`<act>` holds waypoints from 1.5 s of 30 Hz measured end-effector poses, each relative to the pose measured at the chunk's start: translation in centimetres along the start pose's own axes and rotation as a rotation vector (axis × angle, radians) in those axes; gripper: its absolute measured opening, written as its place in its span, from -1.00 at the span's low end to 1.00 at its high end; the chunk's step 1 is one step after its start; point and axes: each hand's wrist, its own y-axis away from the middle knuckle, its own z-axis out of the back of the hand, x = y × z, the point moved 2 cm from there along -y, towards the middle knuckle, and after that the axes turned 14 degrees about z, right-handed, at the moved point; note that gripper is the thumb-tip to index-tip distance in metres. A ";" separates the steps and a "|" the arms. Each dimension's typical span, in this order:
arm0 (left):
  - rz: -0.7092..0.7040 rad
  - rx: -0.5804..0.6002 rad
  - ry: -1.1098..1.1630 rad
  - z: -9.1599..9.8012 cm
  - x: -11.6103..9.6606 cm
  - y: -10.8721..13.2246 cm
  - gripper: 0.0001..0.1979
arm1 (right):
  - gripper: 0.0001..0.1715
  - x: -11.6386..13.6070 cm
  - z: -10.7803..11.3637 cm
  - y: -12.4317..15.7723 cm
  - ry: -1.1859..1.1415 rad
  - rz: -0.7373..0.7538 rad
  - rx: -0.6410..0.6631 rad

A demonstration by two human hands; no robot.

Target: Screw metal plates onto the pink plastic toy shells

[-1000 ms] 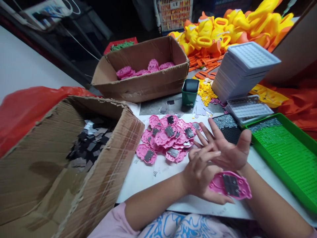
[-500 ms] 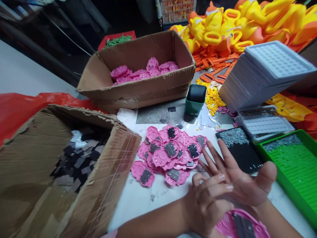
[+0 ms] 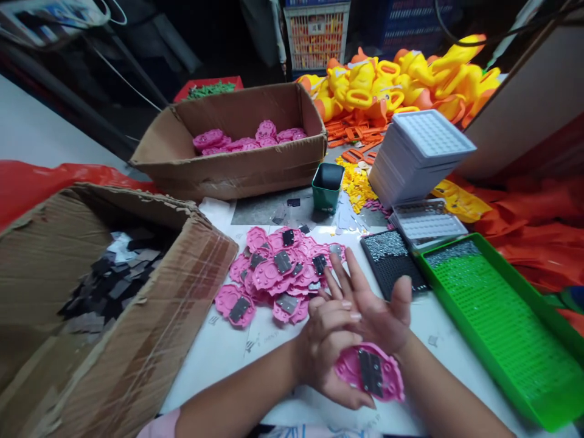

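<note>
My left hand (image 3: 326,350) is closed on a pink plastic cover (image 3: 390,374) with a dark rectangular plate on it, the thumb below and the fingers above. Its fingertips lie at the palm of my right hand (image 3: 378,316). That hand is turned palm up with fingers and thumb spread; whether anything small lies in the palm is hidden. Just beyond the fingertips is a heap of similar pink covers (image 3: 267,275), many bearing dark or grey plates. A black ridged tray (image 3: 396,271) with small silvery pieces sits right of the heap.
A cardboard box (image 3: 196,274) of dark and grey plates stands left. Behind, another box (image 3: 237,173) holds pink parts. A green container (image 3: 326,198), stacked white trays (image 3: 406,161) and a green tray (image 3: 497,322) stand rightward. Yellow duck-shaped toys (image 3: 383,85) pile up behind.
The view has shifted, so both hands appear further left and higher, and the pink cover shows more fully. My left hand still holds it; my right hand stays spread.
</note>
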 end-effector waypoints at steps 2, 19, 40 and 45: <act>-0.002 0.008 0.013 -0.2 0.2 0.3 -0.30 | 0.00 -0.1 0.3 -0.1 0.023 0.004 -0.026; 0.031 0.044 0.084 -0.5 0.4 0.7 -0.30 | -0.02 1.4 0.5 -1.5 0.368 0.050 0.056; 0.238 0.505 -0.588 3.7 -2.6 3.8 -0.46 | -0.43 1.1 0.2 -1.6 0.482 0.056 0.007; 0.507 0.454 -0.749 7.6 -1.7 8.0 -0.51 | -0.28 -2.9 -1.4 0.9 0.335 -0.306 0.296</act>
